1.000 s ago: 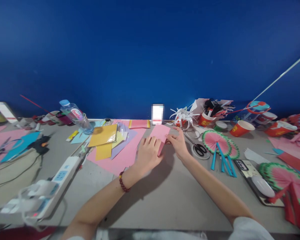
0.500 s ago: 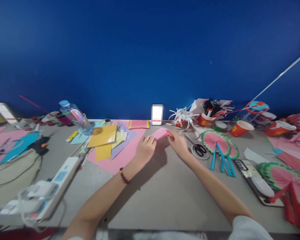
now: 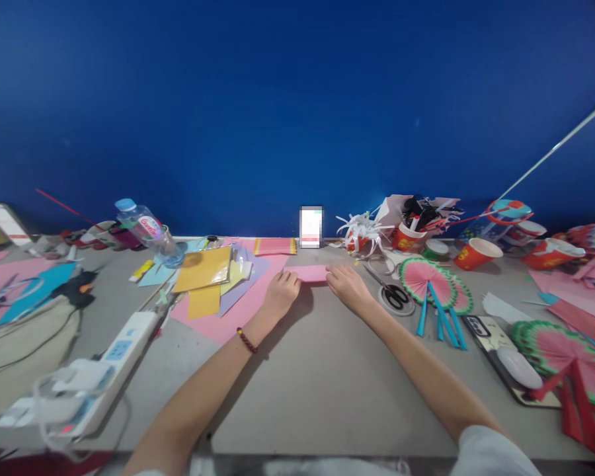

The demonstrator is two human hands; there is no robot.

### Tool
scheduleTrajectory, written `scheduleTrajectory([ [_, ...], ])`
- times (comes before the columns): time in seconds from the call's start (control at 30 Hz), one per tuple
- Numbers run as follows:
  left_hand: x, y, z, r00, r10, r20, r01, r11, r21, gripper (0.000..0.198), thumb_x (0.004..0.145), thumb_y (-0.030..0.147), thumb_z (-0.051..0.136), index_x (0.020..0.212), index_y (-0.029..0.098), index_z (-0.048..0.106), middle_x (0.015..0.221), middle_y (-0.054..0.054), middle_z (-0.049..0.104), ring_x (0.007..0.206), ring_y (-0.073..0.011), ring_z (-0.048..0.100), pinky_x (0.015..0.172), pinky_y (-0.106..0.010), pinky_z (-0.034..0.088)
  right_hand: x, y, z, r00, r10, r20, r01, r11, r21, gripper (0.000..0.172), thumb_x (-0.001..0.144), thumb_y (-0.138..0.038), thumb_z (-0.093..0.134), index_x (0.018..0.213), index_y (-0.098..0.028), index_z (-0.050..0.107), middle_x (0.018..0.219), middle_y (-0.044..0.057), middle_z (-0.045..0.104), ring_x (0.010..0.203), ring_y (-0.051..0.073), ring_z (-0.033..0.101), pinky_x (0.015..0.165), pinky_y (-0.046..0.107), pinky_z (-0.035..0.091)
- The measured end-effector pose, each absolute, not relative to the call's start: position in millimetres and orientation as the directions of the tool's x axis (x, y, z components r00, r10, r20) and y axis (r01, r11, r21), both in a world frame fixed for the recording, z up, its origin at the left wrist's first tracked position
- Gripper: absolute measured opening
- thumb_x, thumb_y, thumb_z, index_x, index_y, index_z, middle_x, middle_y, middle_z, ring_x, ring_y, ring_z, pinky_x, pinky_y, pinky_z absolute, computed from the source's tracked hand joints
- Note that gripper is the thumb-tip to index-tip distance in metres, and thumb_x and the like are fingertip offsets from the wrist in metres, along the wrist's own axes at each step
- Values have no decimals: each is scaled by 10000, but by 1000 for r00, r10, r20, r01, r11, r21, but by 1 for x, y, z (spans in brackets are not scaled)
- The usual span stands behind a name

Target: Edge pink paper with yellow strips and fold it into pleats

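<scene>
A narrow strip of pink paper point(image 3: 313, 273) is stretched level between my two hands, over the middle of the grey table. My left hand point(image 3: 281, 293) pinches its left end, with a bead bracelet on that wrist. Its right end is gripped by my right hand point(image 3: 347, 285); the fingertips there are partly hidden. Right of my right hand lie black-handled scissors point(image 3: 396, 297) on a roll of clear tape point(image 3: 383, 305). Large pink sheets point(image 3: 242, 316) lie under and beside my left hand.
Yellow paper packs point(image 3: 203, 270) and a leaning water bottle point(image 3: 149, 231) stand left. A power strip point(image 3: 114, 370) lies front left. Pink-green paper fans point(image 3: 428, 281), a phone point(image 3: 486, 340) with a mouse point(image 3: 519, 368) and red paper cups point(image 3: 477, 254) are right. A small screen point(image 3: 311, 227) stands at the wall.
The pink paper has turned from slanting to level, its broad face now showing. My left hand has moved slightly left and down, my right hand slightly down and left.
</scene>
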State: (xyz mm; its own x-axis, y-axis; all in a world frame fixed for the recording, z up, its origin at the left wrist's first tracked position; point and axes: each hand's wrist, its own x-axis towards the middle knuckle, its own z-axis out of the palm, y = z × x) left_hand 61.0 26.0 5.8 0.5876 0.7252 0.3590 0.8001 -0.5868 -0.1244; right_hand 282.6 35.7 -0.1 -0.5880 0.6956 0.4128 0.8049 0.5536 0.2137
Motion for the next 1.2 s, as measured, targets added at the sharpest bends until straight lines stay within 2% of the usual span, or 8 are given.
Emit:
scheduleTrajectory([
  [0.1, 59, 28, 0, 594, 730, 338, 795, -596, -111, 176, 893, 72, 451, 848, 138, 608, 822, -84, 600, 826, -227, 551, 723, -348, 404, 283, 38, -8, -635, 676, 373, 768, 605, 210, 143, 885, -122, 500, 918, -158, 634, 972, 102, 638, 849, 215, 507, 751, 323, 349],
  [0.2, 59, 30, -4, 599, 729, 331, 790, -605, -100, 158, 886, 71, 470, 925, 145, 604, 847, -75, 603, 852, -222, 553, 740, -343, 403, 285, 40, -13, -635, 687, 353, 767, 617, 178, 168, 896, -111, 478, 888, -166, 636, 870, 83, 635, 809, 201, 513, 727, 313, 344],
  [0.43, 59, 31, -8, 558, 757, 341, 819, -569, -77, 160, 899, 133, 473, 797, 149, 595, 825, -83, 586, 837, -222, 550, 688, -333, 395, 285, 36, -10, -638, 669, 381, 761, 624, 177, 185, 908, -138, 465, 809, -152, 621, 835, 82, 623, 774, 186, 517, 712, 297, 328],
  [0.7, 64, 28, -12, 639, 700, 318, 757, -646, -99, 155, 913, 147, 468, 1011, 161, 587, 903, -75, 590, 891, -215, 542, 725, -337, 403, 281, 33, -14, -678, 636, 369, 723, 666, 180, 153, 916, -151, 491, 952, -168, 639, 884, 66, 635, 823, 176, 531, 704, 281, 347],
  [0.9, 66, 28, -11, 606, 731, 314, 775, -632, -25, 127, 898, 127, 497, 898, 167, 617, 865, -67, 592, 869, -202, 553, 727, -339, 411, 278, 34, -18, -601, 702, 381, 777, 626, 73, 162, 914, -177, 510, 870, -166, 665, 825, 67, 640, 763, 165, 538, 672, 269, 339],
  [1.2, 66, 29, -13, 579, 747, 327, 792, -611, -5, 146, 900, 143, 501, 841, 159, 633, 837, -72, 600, 851, -201, 563, 705, -332, 416, 275, 32, -19, -541, 751, 378, 814, 581, 9, 165, 902, -173, 519, 832, -182, 668, 803, 57, 641, 768, 164, 555, 695, 264, 353],
])
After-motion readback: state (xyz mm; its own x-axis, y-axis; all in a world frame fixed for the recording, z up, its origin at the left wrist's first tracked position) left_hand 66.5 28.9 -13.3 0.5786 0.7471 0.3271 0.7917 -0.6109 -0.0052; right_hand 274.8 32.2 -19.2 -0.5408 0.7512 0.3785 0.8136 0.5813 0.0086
